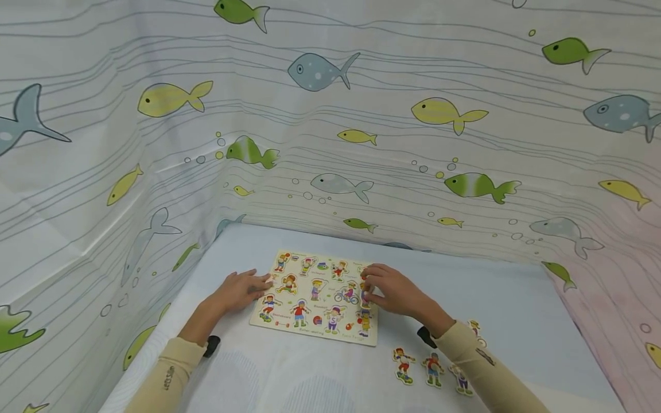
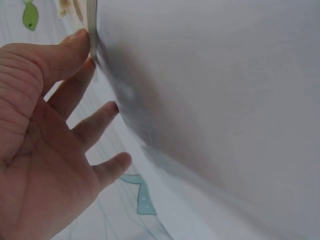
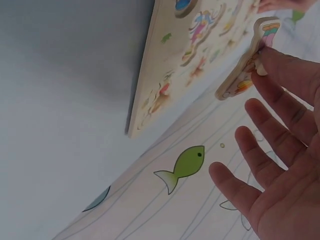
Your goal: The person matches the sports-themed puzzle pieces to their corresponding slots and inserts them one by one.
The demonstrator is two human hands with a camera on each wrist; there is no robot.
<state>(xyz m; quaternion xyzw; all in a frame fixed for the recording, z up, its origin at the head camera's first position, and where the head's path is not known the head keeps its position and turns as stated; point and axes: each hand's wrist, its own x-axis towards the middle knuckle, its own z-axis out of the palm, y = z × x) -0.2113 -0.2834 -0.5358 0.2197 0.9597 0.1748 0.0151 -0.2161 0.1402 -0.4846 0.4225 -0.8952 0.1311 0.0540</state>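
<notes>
Puzzle board (image 1: 315, 298), wooden, printed with cartoon children at sports: lies flat on your pale blue surface (image 1: 516, 298), near the far edge where the fish-print curtain (image 1: 361, 115) hangs. Most of its recesses carry figures.

Your left hand (image 1: 240, 289): at the left edge of the board, fingers straight and spread, holding nothing. The left wrist view shows the fingertips (image 2: 82, 37) touching the board's thin edge (image 2: 92, 30), palm turned toward the camera.

Your right hand (image 1: 395, 289): over the right edge of the board, fingers loosely extended, the uppermost fingertip and, as far as can be told, the thumb pinching one puzzle piece (image 3: 247, 62). The right wrist view shows this piece as a cut-out figure with striped colours, held just off the board's right side and apart from its face; the remaining fingers (image 3: 260, 150) stand open and free. In the head view the piece is mostly hidden beneath the hand.

Loose pieces, right of the board and nearer to you than it: three child figures (image 1: 432, 369) in a row on the surface, beside your right sleeve (image 1: 485, 367). A further piece (image 1: 474, 327) shows partly beyond that sleeve.

Both forearms wear beige sleeves; a dark wrist strap (image 1: 213, 345) sits on the left one, nearer to you than the board.
</notes>
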